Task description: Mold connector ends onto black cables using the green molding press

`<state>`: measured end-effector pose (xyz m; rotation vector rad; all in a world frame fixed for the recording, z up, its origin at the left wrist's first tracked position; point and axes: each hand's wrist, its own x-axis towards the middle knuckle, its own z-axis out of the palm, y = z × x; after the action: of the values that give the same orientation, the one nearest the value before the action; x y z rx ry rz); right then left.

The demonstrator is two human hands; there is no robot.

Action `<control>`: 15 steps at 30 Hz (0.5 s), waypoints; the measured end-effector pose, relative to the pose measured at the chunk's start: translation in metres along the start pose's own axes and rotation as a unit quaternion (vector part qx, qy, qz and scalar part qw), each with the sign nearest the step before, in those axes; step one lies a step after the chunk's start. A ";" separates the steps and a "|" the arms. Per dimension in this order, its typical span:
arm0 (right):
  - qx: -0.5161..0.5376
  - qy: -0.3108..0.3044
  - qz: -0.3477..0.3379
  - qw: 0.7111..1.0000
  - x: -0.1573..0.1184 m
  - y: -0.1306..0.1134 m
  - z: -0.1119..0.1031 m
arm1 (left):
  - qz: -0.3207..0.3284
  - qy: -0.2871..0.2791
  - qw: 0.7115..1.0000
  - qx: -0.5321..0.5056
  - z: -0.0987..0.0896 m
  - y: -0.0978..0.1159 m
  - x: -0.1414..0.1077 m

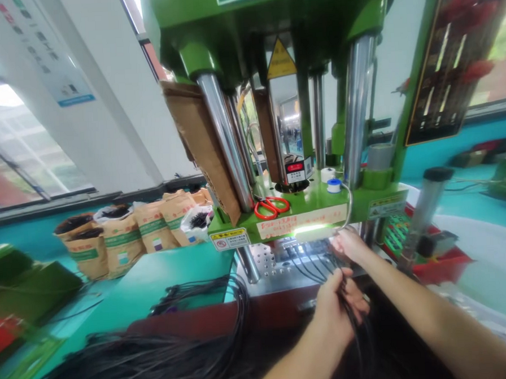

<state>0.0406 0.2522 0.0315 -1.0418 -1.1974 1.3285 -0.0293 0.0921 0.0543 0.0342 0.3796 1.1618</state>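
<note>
Gripping several black cables (320, 276), the left hand (341, 305) is closed around them, low and right of centre. Their far ends reach a metal plate (268, 276) beneath a green press (313, 204). Beside them, the right hand (348, 244); its grip cannot be told. This bunch seems partway through; a heap (155, 358), lower left, lies apart, finished or waiting unclear.
</note>
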 end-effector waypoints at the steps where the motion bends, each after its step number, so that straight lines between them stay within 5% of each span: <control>1: 0.007 0.010 0.000 1.000 -0.005 -0.002 -0.002 | -0.006 0.001 1.000 -0.007 0.000 -0.002 -0.004; 10: 0.045 0.053 0.000 0.998 -0.043 -0.001 0.008 | 0.005 0.040 0.999 -0.018 -0.005 -0.018 -0.047; 15: 0.059 0.068 0.015 0.996 -0.052 -0.002 0.003 | -0.080 -0.038 0.989 0.117 -0.026 -0.056 -0.094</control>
<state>0.0428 0.2000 0.0321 -1.0509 -0.9954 1.3132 -0.0193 -0.0193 0.0433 0.2484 0.4425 0.9497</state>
